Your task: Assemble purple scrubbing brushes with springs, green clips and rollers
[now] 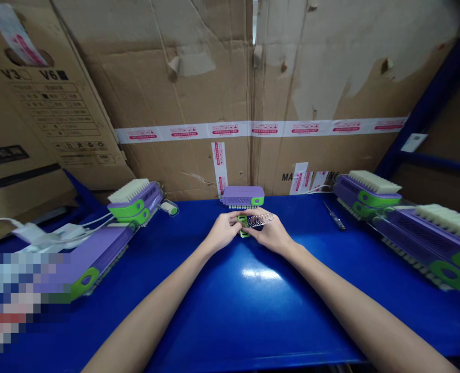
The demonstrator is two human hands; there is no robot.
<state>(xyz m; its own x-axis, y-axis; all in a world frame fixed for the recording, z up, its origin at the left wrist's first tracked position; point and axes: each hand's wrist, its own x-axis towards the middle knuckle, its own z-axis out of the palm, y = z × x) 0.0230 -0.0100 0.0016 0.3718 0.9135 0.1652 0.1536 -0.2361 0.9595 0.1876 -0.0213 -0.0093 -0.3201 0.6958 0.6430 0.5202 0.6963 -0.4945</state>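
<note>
Both my hands meet at the middle of the blue table (253,300). My left hand (224,230) is closed on a small green plastic part (244,226). My right hand (270,233) pinches a coiled metal spring (260,219) that sits against the top of the green part. Just behind my hands a purple brush unit with a green end (242,196) lies bristles down.
Purple and green brush units with white bristles are stacked at the left (134,199) and at the right (373,191). A small screwdriver (334,216) lies right of my hands. White cables (58,233) lie at the left. Cardboard boxes (253,93) form the back wall.
</note>
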